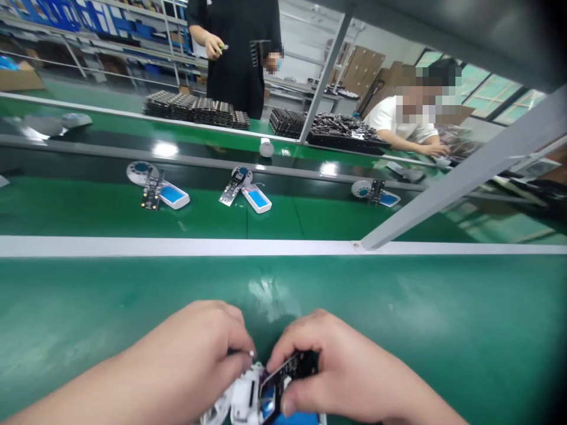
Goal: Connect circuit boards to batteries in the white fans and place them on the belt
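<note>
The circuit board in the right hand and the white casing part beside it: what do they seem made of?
Circuit board: probably rigid laminate with a dark coating, from its thin, flat shape and pale marks. White casing part: likely moulded plastic, from its even white colour and shaped edges; perhaps satin, though blurred.

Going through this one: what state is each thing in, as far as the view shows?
Left hand: fingers curled at the casing; grip unclear.
Right hand: closed on the circuit board.
Circuit board: held, tilted.
White casing: open, blue inside showing.
Left device, middle device, right device: opened, blue showing, boards exposed.
White round piece: resting apart.
Far boards: stacked.
</note>
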Available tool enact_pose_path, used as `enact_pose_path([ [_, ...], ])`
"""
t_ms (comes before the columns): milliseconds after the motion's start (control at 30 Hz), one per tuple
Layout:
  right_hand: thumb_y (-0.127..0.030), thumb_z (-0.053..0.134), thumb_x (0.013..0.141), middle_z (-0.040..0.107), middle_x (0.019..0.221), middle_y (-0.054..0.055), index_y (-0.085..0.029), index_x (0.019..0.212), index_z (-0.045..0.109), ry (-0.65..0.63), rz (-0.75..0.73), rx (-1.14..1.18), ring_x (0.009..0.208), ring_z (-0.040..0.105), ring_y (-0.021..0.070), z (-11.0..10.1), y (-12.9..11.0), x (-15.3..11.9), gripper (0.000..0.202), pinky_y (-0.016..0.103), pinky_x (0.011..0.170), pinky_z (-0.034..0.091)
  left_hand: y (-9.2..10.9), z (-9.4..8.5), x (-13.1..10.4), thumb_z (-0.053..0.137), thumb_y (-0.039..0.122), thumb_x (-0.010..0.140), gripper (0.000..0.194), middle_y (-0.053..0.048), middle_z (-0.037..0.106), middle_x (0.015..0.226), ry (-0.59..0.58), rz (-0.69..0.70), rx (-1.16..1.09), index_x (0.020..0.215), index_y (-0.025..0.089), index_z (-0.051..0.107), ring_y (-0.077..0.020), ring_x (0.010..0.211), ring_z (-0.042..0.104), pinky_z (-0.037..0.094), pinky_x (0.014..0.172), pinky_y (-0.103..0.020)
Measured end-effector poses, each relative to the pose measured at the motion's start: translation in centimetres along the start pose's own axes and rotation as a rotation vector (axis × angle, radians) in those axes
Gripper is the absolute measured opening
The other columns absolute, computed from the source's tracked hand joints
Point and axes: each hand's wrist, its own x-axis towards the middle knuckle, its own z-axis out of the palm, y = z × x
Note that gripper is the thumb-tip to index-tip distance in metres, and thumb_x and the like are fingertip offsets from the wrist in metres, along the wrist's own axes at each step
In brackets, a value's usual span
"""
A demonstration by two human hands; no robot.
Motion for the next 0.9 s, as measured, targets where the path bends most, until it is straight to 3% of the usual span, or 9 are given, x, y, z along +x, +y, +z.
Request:
enact_pose_path([
  [100, -0.016, 0.089, 0.065, 0.072, 0.075, -0.002, -0.021, 0.085, 0.078, 0.011, -0.062, -0.002, 0.067, 0.065, 0.0123, -0.2, 0.4, 0.2, 0.023, 0.02, 0.062, 0.047, -0.2, -0.1, 0.1, 0.062, 0.008, 0.079, 0.024, 0.006, 0.068, 0.077, -0.116, 0.043, -0.197, 0.077, 0.026, 0.077, -0.0091, 0.074, 0.062, 0.043, 0.066, -0.017],
  [200, -0.014, 0.085, 0.071, 0.071, 0.074, -0.001, -0.02, 0.083, 0.077, 0.067, -0.161, 0.035, 0.068, 0.066, 0.0134, -0.9, 0.8, 0.1, 0.016, 0.022, 0.063, 0.048, -1.4, 0.5, 1.0, 0.068, 0.01, 0.077, 0.014, 0.0, 0.073, 0.083, -0.149, 0.106, -0.435, 0.081, 0.019, 0.079, -0.0122, 0.075, 0.066, 0.048, 0.067, -0.018],
  [267, -0.012, 0.08, 0.076, 0.072, 0.078, 0.0, -0.02, 0.086, 0.075, 0.141, -0.23, 0.029, 0.07, 0.066, 0.0138, -1.6, 1.0, 0.0, 0.014, 0.024, 0.065, 0.049, -2.2, 1.0, 1.6, 0.074, 0.017, 0.076, 0.006, -0.004, 0.075, 0.089, -0.108, 0.145, -0.645, 0.08, 0.016, 0.078, -0.0163, 0.079, 0.068, 0.051, 0.07, -0.022],
  [367, -0.011, 0.077, 0.081, 0.073, 0.084, 0.0, -0.022, 0.089, 0.073, 0.282, -0.33, 0.008, 0.076, 0.067, 0.0147, -2.5, 1.2, -0.1, 0.014, 0.026, 0.069, 0.052, -2.8, 1.4, 1.9, 0.075, 0.026, 0.079, 0.009, -0.004, 0.076, 0.086, 0.089, 0.081, -0.866, 0.079, 0.018, 0.077, -0.0171, 0.076, 0.069, 0.054, 0.068, -0.024],
  [467, -0.011, 0.078, 0.082, 0.074, 0.082, 0.001, -0.022, 0.088, 0.073, 0.281, -0.435, 0.008, 0.076, 0.067, 0.0159, -2.7, 1.1, 0.0, 0.013, 0.03, 0.072, 0.052, -2.8, 1.7, 1.8, 0.068, 0.023, 0.085, 0.011, 0.001, 0.074, 0.077, 0.278, 0.081, -0.622, 0.079, 0.022, 0.077, -0.012, 0.068, 0.068, 0.05, 0.06, -0.018],
  [567, -0.017, 0.08, 0.081, 0.075, 0.079, 0.002, -0.021, 0.084, 0.074, 0.224, -0.446, -0.004, 0.074, 0.068, 0.0171, -2.1, 1.2, 0.5, 0.008, 0.034, 0.077, 0.051, -2.7, 2.5, 1.6, 0.062, 0.017, 0.09, 0.018, 0.005, 0.071, 0.073, 0.36, 0.304, -0.266, 0.084, 0.025, 0.076, -0.0084, 0.064, 0.065, 0.046, 0.058, -0.016],
  [700, -0.026, 0.083, 0.078, 0.074, 0.08, 0.004, -0.02, 0.085, 0.075, 0.232, -0.294, 0.141, 0.074, 0.067, 0.0187, -0.8, 1.8, 1.3, 0.012, 0.032, 0.07, 0.052, -2.7, 3.5, 1.2, 0.056, 0.016, 0.095, 0.015, 0.002, 0.07, 0.076, 0.548, 0.581, 0.069, 0.098, 0.02, 0.07, -0.0108, 0.065, 0.065, 0.046, 0.059, -0.022],
  [900, -0.019, 0.086, 0.071, 0.069, 0.077, 0.001, -0.02, 0.085, 0.071, 0.237, -0.193, 0.308, 0.068, 0.062, 0.0147, 0.7, 2.7, 1.5, 0.02, 0.027, 0.064, 0.049, -2.7, 3.4, 0.9, 0.049, 0.016, 0.097, 0.019, -0.001, 0.066, 0.071, 0.589, 0.648, 0.24, 0.089, 0.017, 0.067, -0.0149, 0.06, 0.059, 0.043, 0.054, -0.028],
])
